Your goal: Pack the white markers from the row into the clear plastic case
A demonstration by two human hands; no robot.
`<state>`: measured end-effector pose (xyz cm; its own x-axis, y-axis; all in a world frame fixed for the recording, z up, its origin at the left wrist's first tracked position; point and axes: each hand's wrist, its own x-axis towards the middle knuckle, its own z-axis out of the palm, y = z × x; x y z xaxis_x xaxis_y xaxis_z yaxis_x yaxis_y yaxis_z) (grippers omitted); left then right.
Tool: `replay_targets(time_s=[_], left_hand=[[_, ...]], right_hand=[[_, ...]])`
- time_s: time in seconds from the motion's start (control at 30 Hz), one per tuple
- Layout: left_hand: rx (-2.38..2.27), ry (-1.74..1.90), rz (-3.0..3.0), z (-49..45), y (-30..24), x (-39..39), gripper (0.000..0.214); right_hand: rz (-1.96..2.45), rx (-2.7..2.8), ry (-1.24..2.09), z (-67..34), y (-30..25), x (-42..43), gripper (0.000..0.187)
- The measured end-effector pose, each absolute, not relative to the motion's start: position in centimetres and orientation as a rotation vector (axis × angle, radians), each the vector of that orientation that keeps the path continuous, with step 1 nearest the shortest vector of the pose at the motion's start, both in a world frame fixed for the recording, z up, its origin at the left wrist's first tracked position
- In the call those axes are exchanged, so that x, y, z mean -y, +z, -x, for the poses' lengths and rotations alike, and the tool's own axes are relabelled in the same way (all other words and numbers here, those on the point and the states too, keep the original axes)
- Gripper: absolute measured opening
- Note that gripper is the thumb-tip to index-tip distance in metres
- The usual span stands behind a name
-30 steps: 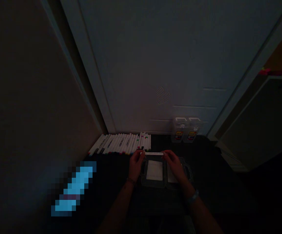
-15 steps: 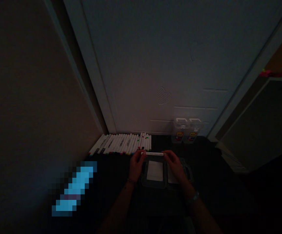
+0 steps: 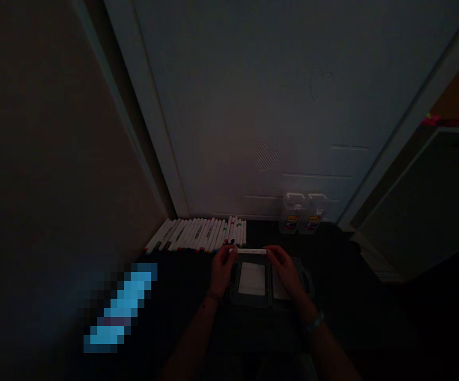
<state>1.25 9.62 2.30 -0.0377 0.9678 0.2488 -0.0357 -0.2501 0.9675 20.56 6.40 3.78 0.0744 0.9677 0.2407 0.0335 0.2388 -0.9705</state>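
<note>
A white marker point(image 3: 251, 251) lies level between my two hands, one end pinched by each. My left hand point(image 3: 222, 267) closes its fingers on the left end; my right hand point(image 3: 284, 267) grips the right end. Just below the marker, an open clear plastic case point(image 3: 249, 303) lies flat on the dark table, its two halves side by side. A white paper label or card point(image 3: 252, 279) shows in the left half, and another white piece in the right half is partly covered by my right hand. Dim light hides any print on the marker.
A row of several white markers point(image 3: 197, 235) with coloured ends lies at the back left, against the wall. Two clear plastic cases point(image 3: 289, 214) with handles and labels stand upright at the back right. A bright pixelated blue shape point(image 3: 122, 307) is at the left.
</note>
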Motion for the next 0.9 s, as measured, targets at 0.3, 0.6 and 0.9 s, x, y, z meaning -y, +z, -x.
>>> replay_targets(time_s=[0.3,0.6,0.9], left_hand=[[-1.084,1.444,-1.359,-1.41,2.94,-9.26,0.024],[-1.073,1.459,-1.362,-1.35,2.46,-9.51,0.023],[-1.061,1.438,-1.351,-1.29,2.51,-9.53,0.024]], right_hand=[[1.084,1.246,0.984,-20.62,3.43,-6.71,0.030],[1.069,1.266,0.977,-20.56,3.63,-6.56,0.029],[1.083,1.273,0.960,-20.55,3.67,-6.61,0.030]])
